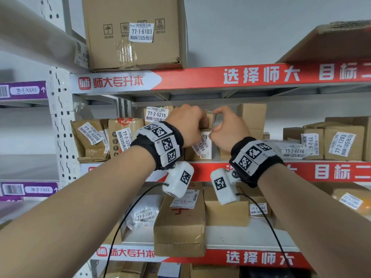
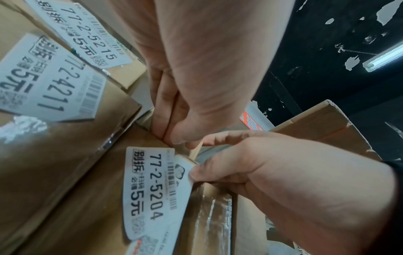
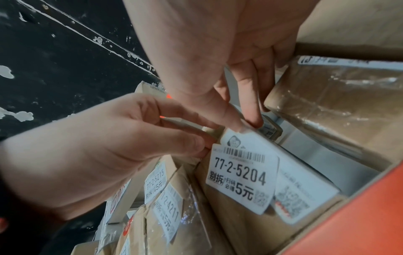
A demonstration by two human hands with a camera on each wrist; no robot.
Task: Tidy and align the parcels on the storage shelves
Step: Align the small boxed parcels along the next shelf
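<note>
A brown cardboard parcel labelled 77-2-5204 [image 1: 201,149] [image 2: 148,186] [image 3: 240,174] stands on the middle shelf among other boxes. My left hand [image 1: 186,125] [image 2: 170,132] [image 3: 191,141] pinches its upper left corner between thumb and fingers. My right hand [image 1: 215,125] [image 2: 196,158] [image 3: 245,124] pinches its upper right corner, thumb on the white label. A small box [image 1: 209,118] [image 3: 270,131] shows between the hands, just behind the parcel's top; whether either hand touches it I cannot tell.
Parcels 77-2-5215 [image 1: 156,114] and 77-2-4211 [image 2: 43,81] crowd the left side. A tall box [image 1: 253,119] and a soft bag 77-2-6216 [image 1: 293,150] sit to the right. The upper shelf beam [image 1: 220,77] runs close above the hands.
</note>
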